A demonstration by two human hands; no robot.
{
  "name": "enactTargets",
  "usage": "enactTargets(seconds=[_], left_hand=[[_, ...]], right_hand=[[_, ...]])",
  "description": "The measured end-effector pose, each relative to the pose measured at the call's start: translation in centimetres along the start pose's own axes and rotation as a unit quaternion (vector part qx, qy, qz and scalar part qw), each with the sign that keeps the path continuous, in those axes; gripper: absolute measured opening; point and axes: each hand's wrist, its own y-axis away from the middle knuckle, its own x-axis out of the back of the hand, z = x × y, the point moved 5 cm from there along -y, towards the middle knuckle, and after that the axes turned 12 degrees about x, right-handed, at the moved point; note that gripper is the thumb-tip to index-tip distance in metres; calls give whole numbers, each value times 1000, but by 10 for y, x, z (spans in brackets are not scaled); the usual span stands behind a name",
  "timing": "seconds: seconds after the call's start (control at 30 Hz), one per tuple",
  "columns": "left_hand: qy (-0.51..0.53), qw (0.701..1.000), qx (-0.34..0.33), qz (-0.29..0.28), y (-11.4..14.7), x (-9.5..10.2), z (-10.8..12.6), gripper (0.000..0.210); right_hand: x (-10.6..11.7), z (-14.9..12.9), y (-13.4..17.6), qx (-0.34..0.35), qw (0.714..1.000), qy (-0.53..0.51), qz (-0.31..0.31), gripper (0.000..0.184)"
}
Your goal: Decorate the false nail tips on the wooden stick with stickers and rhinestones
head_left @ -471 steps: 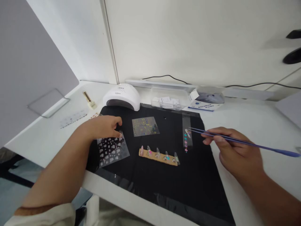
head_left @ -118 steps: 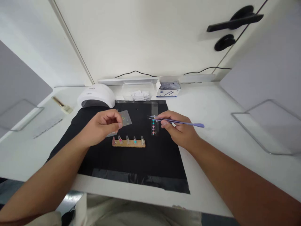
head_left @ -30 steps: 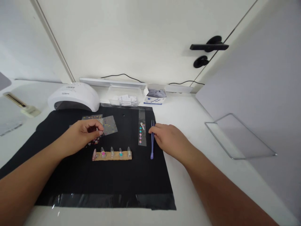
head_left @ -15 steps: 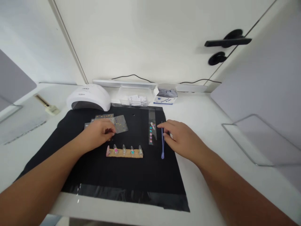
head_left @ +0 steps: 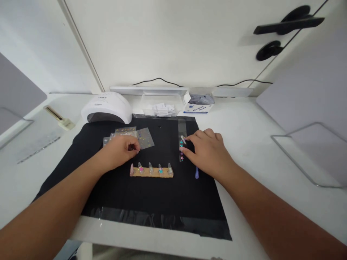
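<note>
My right hand (head_left: 208, 151) reaches over a clear strip (head_left: 182, 126) with colourful flower charms, thumb and index fingertips apart at its edge near a white charm. A lilac tool like tweezers (head_left: 197, 174) lies mostly hidden beneath this hand. My left hand (head_left: 121, 148) rests by several transparent sticker sheets (head_left: 146, 138), its fingers curled in a pinch; whatever is between the tips is too small to make out. Between and in front of both hands, a tan display strip (head_left: 146, 174) bears several nail tips, some with pink or blue decorations.
A white nail lamp (head_left: 106, 107) stands at the back left. Behind the black mat (head_left: 151, 202) are a clear tray (head_left: 162, 103) of white packets and an Alcohol Pads box (head_left: 199, 107). A cream-and-gold item (head_left: 65, 124) lies left; a wire stand (head_left: 306, 159) is at right.
My right hand has moved left from beside the lilac tool onto the charm strip, its thumb and index finger spreading. My left hand stays pinched near the sheets. The camera view has shifted.
</note>
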Motion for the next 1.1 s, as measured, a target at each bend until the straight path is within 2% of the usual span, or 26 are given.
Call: enactTargets(seconds=[0.1, 0.23, 0.4, 0.53, 0.7, 0.9, 1.1], left_hand=[[10, 1000, 10, -8, -1, -1, -4, 6], [32, 999, 9, -20, 1, 3, -5, 12], [57, 998, 20, -13, 5, 12, -2, 20], [62, 998, 27, -12, 7, 14, 0, 20], [57, 997, 53, 7, 6, 17, -5, 17], [60, 995, 71, 21, 5, 18, -9, 12], [69, 994, 76, 20, 7, 19, -5, 10]], right_hand=[[0, -2, -1, -34, 998, 52, -8, 44], [-1, -3, -2, -59, 995, 77, -20, 54], [-3, -6, -5, -64, 997, 41, -32, 44], [-5, -9, -6, -45, 998, -9, -33, 30], [-6, -12, -5, -11, 999, -39, -36, 22], [-6, -12, -5, 19, 997, -62, -34, 23], [-4, -8, -4, -38, 998, -48, -16, 34]])
